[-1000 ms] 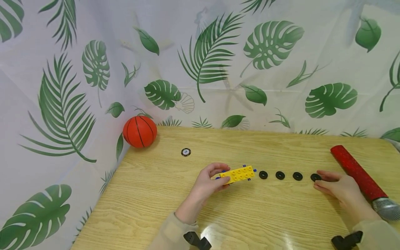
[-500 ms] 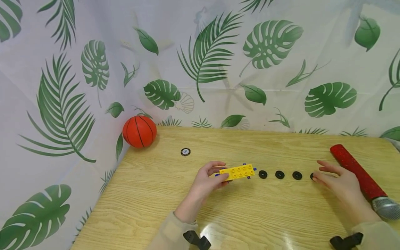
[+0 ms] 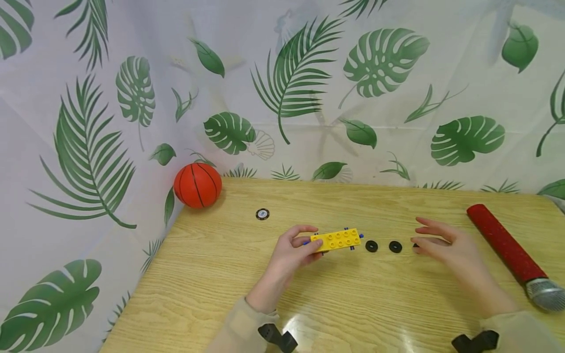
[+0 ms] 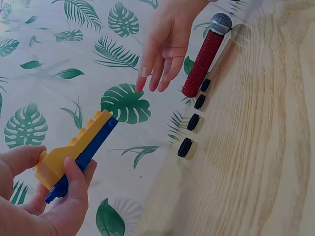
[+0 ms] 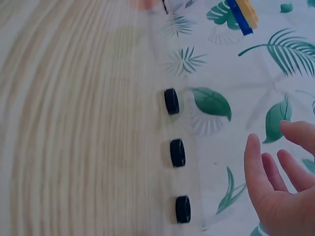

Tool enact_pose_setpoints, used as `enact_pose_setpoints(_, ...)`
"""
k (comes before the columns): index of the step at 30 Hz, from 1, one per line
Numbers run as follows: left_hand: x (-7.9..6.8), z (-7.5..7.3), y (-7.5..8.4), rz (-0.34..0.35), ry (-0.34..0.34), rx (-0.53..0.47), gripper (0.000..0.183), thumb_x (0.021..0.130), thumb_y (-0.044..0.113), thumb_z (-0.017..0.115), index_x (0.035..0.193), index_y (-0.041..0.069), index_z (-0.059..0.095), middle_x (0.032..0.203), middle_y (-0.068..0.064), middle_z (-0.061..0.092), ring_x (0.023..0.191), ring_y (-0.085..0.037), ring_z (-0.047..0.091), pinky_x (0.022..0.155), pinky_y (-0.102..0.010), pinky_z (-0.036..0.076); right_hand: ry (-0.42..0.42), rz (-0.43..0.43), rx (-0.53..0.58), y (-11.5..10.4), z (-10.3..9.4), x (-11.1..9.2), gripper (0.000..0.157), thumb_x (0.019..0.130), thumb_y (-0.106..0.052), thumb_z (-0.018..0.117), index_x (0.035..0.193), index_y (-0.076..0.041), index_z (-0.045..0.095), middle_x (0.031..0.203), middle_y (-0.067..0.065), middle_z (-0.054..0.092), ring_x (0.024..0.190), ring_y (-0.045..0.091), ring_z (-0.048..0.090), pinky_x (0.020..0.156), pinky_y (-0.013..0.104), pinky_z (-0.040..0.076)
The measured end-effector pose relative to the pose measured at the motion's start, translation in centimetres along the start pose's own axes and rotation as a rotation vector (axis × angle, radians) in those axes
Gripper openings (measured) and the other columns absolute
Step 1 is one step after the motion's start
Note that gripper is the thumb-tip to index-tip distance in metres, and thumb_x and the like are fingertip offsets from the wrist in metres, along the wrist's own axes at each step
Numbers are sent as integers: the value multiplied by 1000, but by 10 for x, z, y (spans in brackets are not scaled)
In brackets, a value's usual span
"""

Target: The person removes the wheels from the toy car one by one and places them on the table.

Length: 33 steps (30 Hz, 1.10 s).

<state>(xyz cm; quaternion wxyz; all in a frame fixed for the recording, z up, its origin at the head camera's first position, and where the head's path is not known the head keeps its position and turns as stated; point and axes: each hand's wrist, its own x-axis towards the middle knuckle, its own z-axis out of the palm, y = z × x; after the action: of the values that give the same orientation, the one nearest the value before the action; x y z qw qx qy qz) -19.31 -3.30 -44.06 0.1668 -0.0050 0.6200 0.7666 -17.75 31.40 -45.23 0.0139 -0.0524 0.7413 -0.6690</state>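
My left hand pinches a yellow-and-blue toy car body by its left end, thumb on top. Studs cover its yellow top, and blue pegs stick out around it. In the left wrist view the body shows its blue base. My right hand hovers with nothing in its fingers, which are loosely bent. Small black toy tires lie in a row: the nearest to the car body, another, and one partly behind my right fingertips. The rightmost tire shows in the left wrist view.
A red microphone with a silver head lies at the right of the wooden table. An orange toy basketball sits at the back left corner. Near it lies a black-and-white chip. A leaf-print cloth hangs behind.
My right hand has left the rightmost tire and moved leftward over the row, with its fingers spreading apart. My left hand keeps the car body almost in place, slightly higher.
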Motion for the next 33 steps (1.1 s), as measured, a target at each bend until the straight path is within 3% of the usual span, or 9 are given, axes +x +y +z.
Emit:
enact_pose_setpoints(3, 0, 0, 1, 9, -13, 10, 33, 92, 6, 69, 123, 4, 60, 105, -14, 70, 88, -19, 68, 74, -26, 60, -13, 0, -111, -8, 9, 1, 51, 96, -10, 65, 144, -15, 51, 111, -19, 66, 95, 0, 70, 77, 20, 59)
enact_pose_setpoints(9, -2, 0, 0, 19, -48, 8, 32, 94, 8, 67, 124, 2, 58, 108, -15, 69, 100, -35, 70, 87, -47, 59, -38, 22, -253, -19, 27, 1, 58, 95, -17, 68, 148, -11, 45, 110, -28, 63, 98, -5, 67, 79, 14, 55)
enact_pose_setpoints(13, -2, 1, 0, 14, -67, -14, 33, 94, 6, 66, 125, 1, 57, 108, -17, 68, 100, -36, 70, 89, -49, 58, -65, 36, -231, -22, 37, 1, 63, 94, -16, 69, 149, -5, 42, 112, -29, 62, 100, -2, 68, 81, 13, 54)
enact_pose_setpoints(17, -2, 1, -1, 12, -76, -9, 32, 94, 5, 66, 126, 3, 58, 109, -18, 69, 95, -28, 72, 85, -43, 60, -120, 27, -156, -23, 48, 2, 65, 94, -12, 68, 150, -2, 38, 116, -28, 63, 103, -1, 67, 82, 17, 56)
enact_pose_setpoints(22, -2, 2, -1, 14, -95, -2, 33, 94, 5, 66, 126, 5, 59, 111, -18, 69, 95, -28, 72, 83, -41, 61, -182, 6, -96, -25, 60, 2, 64, 94, -8, 67, 151, -3, 38, 120, -25, 63, 107, 2, 67, 83, 21, 58)
enact_pose_setpoints(24, -2, 3, -1, 14, -97, 0, 33, 94, 5, 66, 126, 5, 59, 111, -18, 69, 95, -27, 72, 83, -41, 60, -192, 2, -104, -26, 65, 2, 64, 93, -9, 68, 150, -4, 38, 124, -20, 63, 107, 3, 68, 84, 22, 58)
enact_pose_setpoints(27, -2, 3, 0, 6, -102, 4, 33, 94, 5, 66, 127, 6, 59, 110, -17, 69, 94, -26, 72, 84, -42, 60, -207, 4, -121, -27, 70, 2, 67, 92, -12, 70, 151, -4, 38, 136, 4, 61, 105, 3, 68, 84, 24, 58)
enact_pose_setpoints(30, -2, 4, 0, 9, -114, 13, 34, 94, 5, 66, 127, 5, 58, 110, -18, 69, 94, -26, 72, 83, -42, 60, -228, 23, -139, -27, 74, 2, 72, 91, -14, 72, 152, -6, 35, 144, 27, 50, 104, 1, 67, 85, 25, 58)
enact_pose_setpoints(33, -2, 6, 0, 9, -127, 11, 34, 94, 5, 66, 127, 5, 58, 110, -18, 69, 93, -26, 72, 81, -39, 61, -242, 44, -158, -28, 77, 1, 76, 89, -16, 74, 154, -7, 33, 144, 32, 47, 103, 3, 67, 84, 26, 58)
